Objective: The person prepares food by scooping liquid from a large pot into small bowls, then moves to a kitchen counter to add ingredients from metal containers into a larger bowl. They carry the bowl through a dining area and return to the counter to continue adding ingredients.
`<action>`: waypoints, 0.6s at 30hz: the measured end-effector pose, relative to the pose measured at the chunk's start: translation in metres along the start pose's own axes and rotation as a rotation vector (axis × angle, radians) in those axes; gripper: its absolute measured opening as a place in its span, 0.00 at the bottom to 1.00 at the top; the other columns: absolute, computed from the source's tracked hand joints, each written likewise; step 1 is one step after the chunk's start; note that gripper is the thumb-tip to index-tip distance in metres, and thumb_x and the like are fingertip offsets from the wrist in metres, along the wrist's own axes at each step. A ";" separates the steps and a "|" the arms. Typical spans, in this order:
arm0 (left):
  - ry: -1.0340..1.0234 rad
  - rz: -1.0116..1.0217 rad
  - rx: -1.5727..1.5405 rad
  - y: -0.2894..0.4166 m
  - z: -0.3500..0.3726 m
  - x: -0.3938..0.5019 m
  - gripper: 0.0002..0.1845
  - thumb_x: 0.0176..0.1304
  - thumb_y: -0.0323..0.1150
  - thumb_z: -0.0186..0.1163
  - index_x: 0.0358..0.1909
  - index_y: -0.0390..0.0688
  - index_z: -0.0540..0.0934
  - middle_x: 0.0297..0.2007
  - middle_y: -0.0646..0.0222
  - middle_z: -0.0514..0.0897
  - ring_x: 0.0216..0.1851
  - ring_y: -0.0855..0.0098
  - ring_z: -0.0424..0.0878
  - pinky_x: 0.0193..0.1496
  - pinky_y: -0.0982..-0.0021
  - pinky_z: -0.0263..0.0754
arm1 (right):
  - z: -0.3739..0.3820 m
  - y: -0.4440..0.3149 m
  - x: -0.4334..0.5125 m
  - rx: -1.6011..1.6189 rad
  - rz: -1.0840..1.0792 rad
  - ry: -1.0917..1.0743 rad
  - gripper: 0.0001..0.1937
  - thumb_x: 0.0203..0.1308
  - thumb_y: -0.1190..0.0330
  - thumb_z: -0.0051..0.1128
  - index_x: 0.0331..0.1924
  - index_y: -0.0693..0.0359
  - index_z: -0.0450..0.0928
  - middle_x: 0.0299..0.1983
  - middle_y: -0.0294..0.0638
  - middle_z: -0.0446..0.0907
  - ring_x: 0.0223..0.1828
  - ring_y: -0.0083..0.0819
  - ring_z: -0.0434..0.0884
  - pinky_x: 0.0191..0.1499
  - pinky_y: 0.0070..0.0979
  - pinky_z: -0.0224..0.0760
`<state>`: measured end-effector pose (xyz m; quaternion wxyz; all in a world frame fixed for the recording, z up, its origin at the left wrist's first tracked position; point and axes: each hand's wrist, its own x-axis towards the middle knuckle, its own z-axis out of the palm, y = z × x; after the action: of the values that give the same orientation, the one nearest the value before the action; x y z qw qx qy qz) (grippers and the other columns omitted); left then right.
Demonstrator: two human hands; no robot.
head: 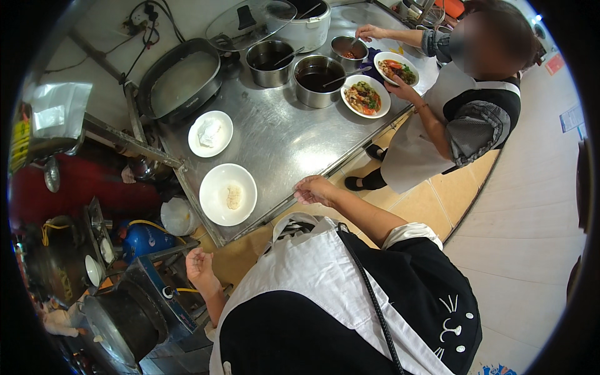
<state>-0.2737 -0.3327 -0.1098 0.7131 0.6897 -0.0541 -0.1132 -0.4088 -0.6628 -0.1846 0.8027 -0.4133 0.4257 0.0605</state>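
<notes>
My right hand (315, 191) is at the front edge of the steel table (276, 136), fingers loosely bent, with nothing visible in it. My left hand (200, 269) hangs in the air beyond the table's near left corner, its fingers half curled and nothing seen in them. Between the two hands, on the table, stands a white bowl (211, 213) with a small patch of pale food (234, 197) at its bottom. Behind it sits a smaller white bowl (227, 140) holding a crumpled white item (209, 132), perhaps plastic or cloth.
At the back are an electric pan (185, 101), pots of dark liquid (318, 93) and a rice cooker (309, 35). A co-worker (422, 126) holds one filled dish (397, 69); another (365, 96) stands nearby. On the left are a gas burner (161, 290), lidded pot (119, 323) and blue cylinder (147, 241).
</notes>
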 end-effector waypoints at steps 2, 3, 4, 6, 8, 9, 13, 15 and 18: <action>-0.022 0.014 -0.002 -0.004 -0.001 0.000 0.12 0.52 0.15 0.53 0.39 0.37 0.72 0.29 0.72 0.72 0.30 0.80 0.70 0.39 0.76 0.71 | 0.001 0.001 0.000 -0.015 0.003 -0.006 0.06 0.57 0.72 0.47 0.36 0.63 0.73 0.28 0.42 0.78 0.25 0.30 0.77 0.30 0.25 0.73; -0.036 0.019 -0.004 -0.004 -0.001 0.000 0.12 0.52 0.15 0.53 0.39 0.36 0.72 0.29 0.72 0.72 0.30 0.80 0.71 0.39 0.76 0.71 | 0.001 0.000 -0.002 -0.021 0.003 -0.005 0.06 0.58 0.71 0.46 0.36 0.64 0.73 0.28 0.41 0.78 0.25 0.28 0.77 0.30 0.24 0.72; -0.049 0.017 -0.002 -0.003 -0.001 -0.001 0.12 0.52 0.15 0.53 0.39 0.36 0.72 0.29 0.71 0.72 0.30 0.80 0.71 0.38 0.76 0.71 | 0.000 0.001 -0.001 -0.006 -0.003 -0.007 0.06 0.57 0.72 0.47 0.36 0.64 0.73 0.28 0.42 0.78 0.25 0.30 0.77 0.30 0.25 0.73; -0.072 0.013 0.004 -0.002 0.000 -0.001 0.12 0.53 0.16 0.54 0.40 0.36 0.72 0.28 0.71 0.72 0.29 0.80 0.71 0.37 0.77 0.71 | -0.003 0.004 0.003 0.022 -0.014 -0.015 0.05 0.55 0.73 0.48 0.34 0.64 0.72 0.28 0.44 0.78 0.26 0.34 0.79 0.29 0.27 0.74; -0.047 -0.011 -0.011 -0.004 0.001 -0.001 0.10 0.54 0.18 0.54 0.39 0.36 0.72 0.26 0.71 0.72 0.26 0.80 0.70 0.33 0.77 0.71 | -0.005 0.007 0.007 0.021 -0.016 -0.023 0.05 0.55 0.73 0.48 0.34 0.64 0.72 0.28 0.44 0.78 0.26 0.33 0.79 0.29 0.27 0.74; -0.035 -0.023 -0.021 -0.001 0.003 -0.001 0.09 0.54 0.18 0.55 0.38 0.37 0.72 0.26 0.71 0.72 0.24 0.80 0.70 0.31 0.78 0.71 | -0.005 0.006 0.007 0.019 -0.018 -0.025 0.05 0.55 0.72 0.48 0.34 0.63 0.72 0.28 0.44 0.78 0.26 0.33 0.79 0.29 0.27 0.74; 0.007 -0.131 -0.051 0.015 0.012 -0.005 0.03 0.58 0.26 0.55 0.34 0.38 0.72 0.15 0.74 0.68 0.12 0.82 0.63 0.16 0.79 0.62 | -0.002 0.000 0.001 -0.006 -0.009 -0.016 0.05 0.56 0.72 0.47 0.35 0.64 0.72 0.28 0.43 0.78 0.26 0.31 0.78 0.30 0.26 0.74; 0.033 -0.194 -0.028 0.023 0.016 -0.007 0.05 0.61 0.30 0.54 0.31 0.39 0.71 0.09 0.76 0.64 0.07 0.83 0.57 0.10 0.80 0.54 | 0.001 -0.005 -0.005 -0.028 0.001 -0.018 0.06 0.57 0.72 0.46 0.36 0.64 0.72 0.28 0.41 0.77 0.26 0.27 0.77 0.30 0.23 0.72; 0.051 -0.222 -0.075 0.032 0.022 -0.009 0.10 0.64 0.36 0.50 0.29 0.39 0.70 0.06 0.79 0.58 0.04 0.85 0.50 0.07 0.80 0.44 | 0.000 -0.005 -0.004 -0.022 -0.001 -0.015 0.06 0.57 0.72 0.46 0.36 0.64 0.72 0.28 0.40 0.77 0.25 0.27 0.77 0.29 0.23 0.72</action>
<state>-0.2850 -0.3514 -0.0767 0.7227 0.6669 0.0451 -0.1757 -0.4092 -0.6650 -0.1783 0.8012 -0.4219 0.4188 0.0681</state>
